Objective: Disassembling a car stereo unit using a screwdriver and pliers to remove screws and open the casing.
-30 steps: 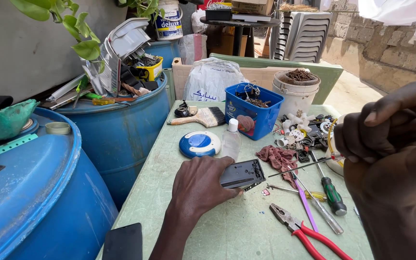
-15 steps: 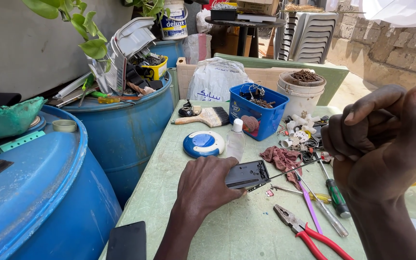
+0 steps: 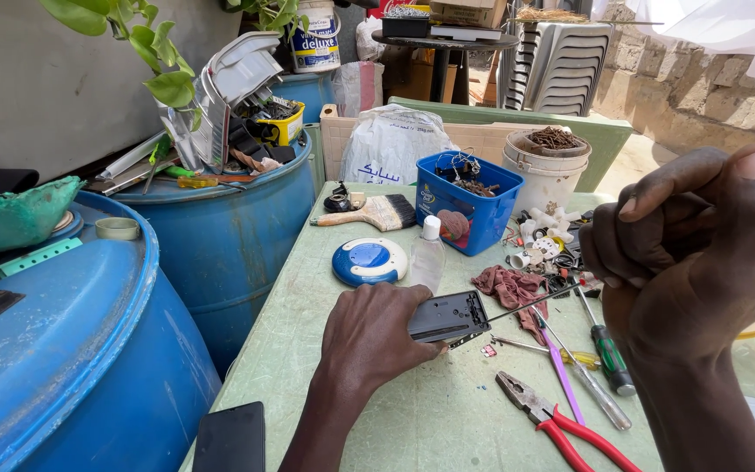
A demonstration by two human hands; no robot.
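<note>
The left hand lies flat on the green table, fingers pressing down a small dark device case near the middle. The right hand hangs raised at the right, curled into a loose fist, holding nothing visible. Red-handled pliers and screwdrivers lie just right of the case.
</note>
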